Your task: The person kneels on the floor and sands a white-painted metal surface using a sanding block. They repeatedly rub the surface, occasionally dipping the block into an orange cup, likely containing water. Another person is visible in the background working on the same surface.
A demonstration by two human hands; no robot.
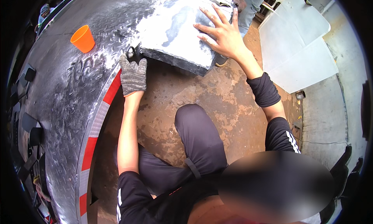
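My right hand (219, 31) is bare and lies open, fingers spread, on the white-smeared top of a thick slab-like panel (175, 55) with a dark, rough front edge. My left hand (134, 74) wears a grey striped knit glove. It is beside the panel's left corner, at the edge of a dark diamond-plate metal surface (62, 107). Its fingers and thumb close about a small black rounded thing (131, 52) whose kind I cannot make out. White powdery residue covers the metal around both hands.
An orange plastic cup (82, 39) is on the metal surface. Red and silver tape (90, 154) runs along its curved edge. Another person's hand (238, 0) is at the panel's far right corner. Pale sheets (295, 41) lean at the right above a stained brown floor (167, 127).
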